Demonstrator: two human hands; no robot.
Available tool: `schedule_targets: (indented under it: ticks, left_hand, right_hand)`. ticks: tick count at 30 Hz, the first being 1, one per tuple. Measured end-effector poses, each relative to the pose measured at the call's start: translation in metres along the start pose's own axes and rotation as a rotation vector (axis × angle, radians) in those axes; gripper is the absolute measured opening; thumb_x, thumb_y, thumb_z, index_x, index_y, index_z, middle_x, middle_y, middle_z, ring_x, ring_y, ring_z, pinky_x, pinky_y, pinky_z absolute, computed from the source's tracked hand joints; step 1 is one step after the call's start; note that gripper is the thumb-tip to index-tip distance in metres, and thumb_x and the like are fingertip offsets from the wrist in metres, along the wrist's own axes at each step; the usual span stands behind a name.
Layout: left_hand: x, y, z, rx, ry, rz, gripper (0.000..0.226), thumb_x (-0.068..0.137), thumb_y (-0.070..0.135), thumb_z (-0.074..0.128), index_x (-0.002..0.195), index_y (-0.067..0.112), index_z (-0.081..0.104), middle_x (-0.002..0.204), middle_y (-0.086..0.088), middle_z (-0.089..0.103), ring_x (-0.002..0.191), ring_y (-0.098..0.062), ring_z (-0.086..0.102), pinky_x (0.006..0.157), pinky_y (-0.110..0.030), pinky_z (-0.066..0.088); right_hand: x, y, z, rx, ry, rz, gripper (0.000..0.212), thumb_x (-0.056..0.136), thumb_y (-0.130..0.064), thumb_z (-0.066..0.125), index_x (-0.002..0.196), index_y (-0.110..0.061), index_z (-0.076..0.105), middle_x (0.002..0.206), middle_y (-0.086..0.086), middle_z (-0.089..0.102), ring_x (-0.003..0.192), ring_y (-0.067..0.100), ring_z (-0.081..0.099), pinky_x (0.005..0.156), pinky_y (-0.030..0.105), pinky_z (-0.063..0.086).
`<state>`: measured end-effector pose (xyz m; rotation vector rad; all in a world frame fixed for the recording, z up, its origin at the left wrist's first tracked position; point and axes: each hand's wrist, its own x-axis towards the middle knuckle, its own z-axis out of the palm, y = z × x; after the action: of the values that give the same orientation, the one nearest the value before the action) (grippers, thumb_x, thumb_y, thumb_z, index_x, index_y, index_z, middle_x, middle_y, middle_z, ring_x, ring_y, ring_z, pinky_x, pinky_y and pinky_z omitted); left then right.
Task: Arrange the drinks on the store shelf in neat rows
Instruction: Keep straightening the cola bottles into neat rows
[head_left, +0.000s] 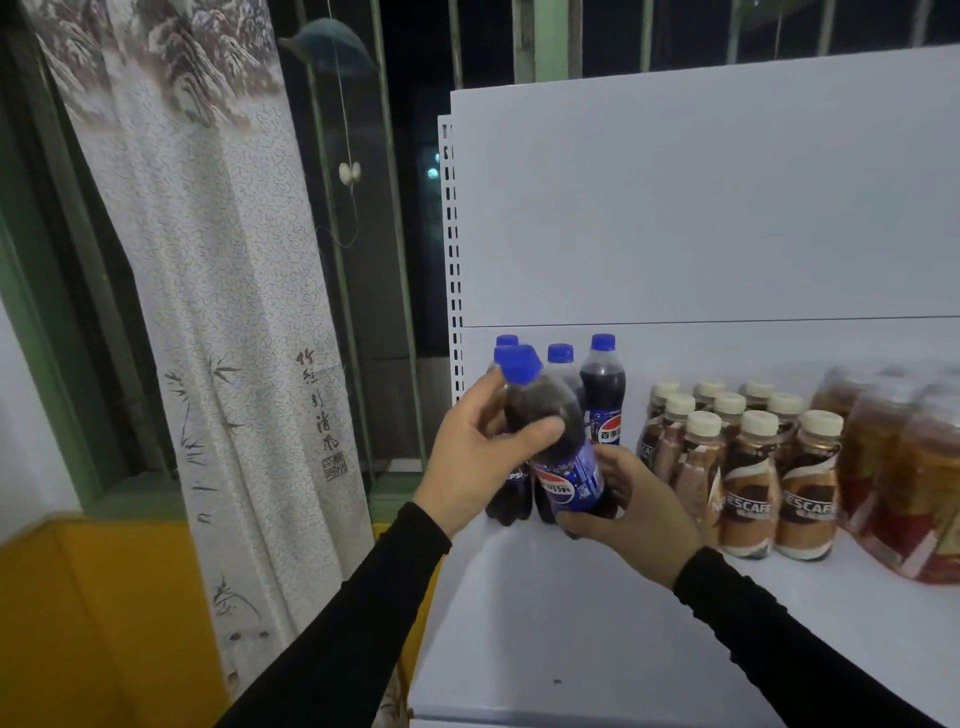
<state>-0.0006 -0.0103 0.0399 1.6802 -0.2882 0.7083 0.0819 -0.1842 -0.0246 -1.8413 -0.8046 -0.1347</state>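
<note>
Both arms, in black sleeves, reach up and forward to one cola bottle (558, 441), which leans toward the person. The left hand (480, 457) grips its upper part just below the cap, thumb curled across the near side, fingers wrapped behind. The right hand (636, 512) cups the bottle's lower part from its right, thumb under the base, fingers curled round the label.

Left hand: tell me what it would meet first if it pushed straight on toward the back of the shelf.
The left hand grips a tilted Pepsi bottle. Straight ahead, it would probably meet the standing Pepsi bottles behind first, then the white back panel; depth is unclear.
</note>
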Motion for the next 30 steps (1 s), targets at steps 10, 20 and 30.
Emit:
schedule_targets:
  ticks: [10,20,30]
  left_hand:
    - [-0.011,0.001,0.019,0.091,-0.187,0.052,0.063,0.076,-0.005,0.081,0.124,0.028,0.059,0.119,0.013,0.071,0.116,-0.012,0.065,0.100,-0.028,0.052]
    - [0.029,0.034,0.014,0.268,-0.084,0.159,0.037,0.091,0.023,0.072,0.124,0.036,0.061,0.113,0.012,0.070,0.105,-0.006,0.066,0.097,-0.029,0.053]
    - [0.120,0.095,0.011,0.204,-0.075,0.051,0.023,0.092,0.021,0.070,0.115,0.017,0.069,0.097,-0.006,0.074,0.077,-0.008,0.068,0.059,-0.022,0.054]
  right_hand:
    - [-0.001,0.017,-0.011,-0.150,0.102,-0.078,0.067,0.066,-0.017,0.089,0.109,-0.043,0.045,0.108,-0.020,0.062,0.100,-0.004,0.061,0.082,0.016,0.052]
    - [-0.005,0.004,-0.021,-0.165,-0.072,-0.026,0.064,0.072,-0.036,0.083,0.122,-0.046,0.045,0.110,-0.026,0.063,0.105,-0.007,0.059,0.086,0.015,0.050]
    - [0.029,-0.047,-0.081,-0.225,0.076,-0.084,0.042,0.099,-0.051,0.035,0.119,-0.027,0.063,0.113,-0.007,0.067,0.103,0.004,0.059,0.092,0.017,0.041]
